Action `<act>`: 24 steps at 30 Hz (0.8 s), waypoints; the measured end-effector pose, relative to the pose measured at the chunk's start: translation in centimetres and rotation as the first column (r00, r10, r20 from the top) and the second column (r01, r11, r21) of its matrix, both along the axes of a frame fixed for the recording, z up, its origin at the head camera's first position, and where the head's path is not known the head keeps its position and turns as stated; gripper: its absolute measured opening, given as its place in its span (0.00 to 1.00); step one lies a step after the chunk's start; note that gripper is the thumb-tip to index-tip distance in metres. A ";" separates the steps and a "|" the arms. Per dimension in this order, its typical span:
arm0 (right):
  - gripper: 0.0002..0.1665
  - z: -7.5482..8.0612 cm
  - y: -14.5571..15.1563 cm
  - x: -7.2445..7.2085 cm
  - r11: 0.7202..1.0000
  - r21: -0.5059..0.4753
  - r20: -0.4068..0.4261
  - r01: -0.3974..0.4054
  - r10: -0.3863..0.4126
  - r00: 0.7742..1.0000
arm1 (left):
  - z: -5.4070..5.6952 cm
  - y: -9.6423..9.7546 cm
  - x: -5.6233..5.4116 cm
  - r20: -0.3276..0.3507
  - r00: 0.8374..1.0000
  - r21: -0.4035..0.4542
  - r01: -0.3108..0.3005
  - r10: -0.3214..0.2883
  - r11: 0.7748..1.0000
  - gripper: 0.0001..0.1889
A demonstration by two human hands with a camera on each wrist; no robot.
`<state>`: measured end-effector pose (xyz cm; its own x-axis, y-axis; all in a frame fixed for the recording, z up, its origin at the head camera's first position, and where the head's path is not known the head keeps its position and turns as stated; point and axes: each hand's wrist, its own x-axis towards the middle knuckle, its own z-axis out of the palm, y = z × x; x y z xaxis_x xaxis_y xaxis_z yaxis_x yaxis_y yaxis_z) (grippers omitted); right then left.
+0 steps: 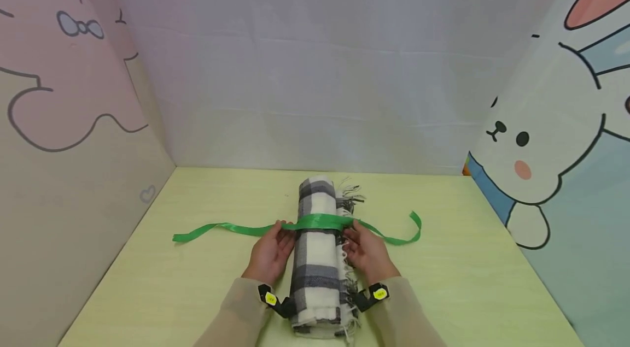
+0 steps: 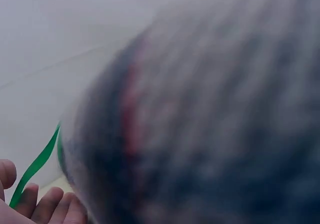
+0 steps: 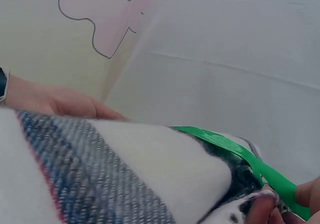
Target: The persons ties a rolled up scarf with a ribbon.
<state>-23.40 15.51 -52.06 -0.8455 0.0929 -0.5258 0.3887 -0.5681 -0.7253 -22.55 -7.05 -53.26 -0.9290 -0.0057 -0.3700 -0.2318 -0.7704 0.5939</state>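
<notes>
- Sleeves (image 1: 236,314) of pale beige cloth come in from the bottom edge on both arms, with black wrist straps (image 1: 264,292) bearing yellow tags at the cuffs.
- Blanket (image 1: 320,251) in white, grey and dark checks, rolled into a long bundle, lies lengthwise on the table between the two arms; its near end shows folded layers. A thin red line in the weave shows in the right wrist view, while the left wrist view has the cloth close and blurred.
- Left hand (image 1: 270,251), just beside the roll's left side, fingers bent, holds the ribbon between thumb and fingers.
- Right hand (image 1: 369,251), at the roll's right side, pinches the ribbon, thumb over it and a finger below.
- Fringe (image 1: 350,194) of white and dark threads runs down the roll's right side.
- Ribbon (image 1: 322,221), green and shiny, crosses over the roll's farther half; one tail reaches out left, the other bends back on the right.
- Table (image 1: 467,281) of pale yellow-green lies beneath.
- Walls of pale cloth (image 1: 320,63) stand behind, with a pink animal (image 1: 74,79) drawn at left and a white rabbit (image 1: 546,156) at right.
</notes>
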 end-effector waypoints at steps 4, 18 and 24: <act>0.19 0.4 0.4 -0.5 0.998 -0.053 0.038 0.038 -0.036 0.999 | 0.2 -0.4 -0.5 0.030 0.998 0.013 -0.046 0.046 0.999 0.22; 0.11 2.4 1.9 -0.1 0.986 0.168 -0.054 -0.010 0.019 0.998 | 0.8 -0.4 0.1 -0.049 0.997 -0.130 -0.059 0.053 0.990 0.23; 0.11 3.6 2.8 0.9 0.904 0.410 -0.099 -0.117 0.172 0.980 | 1.2 -0.6 0.7 -0.065 0.997 -0.172 -0.053 0.042 0.984 0.22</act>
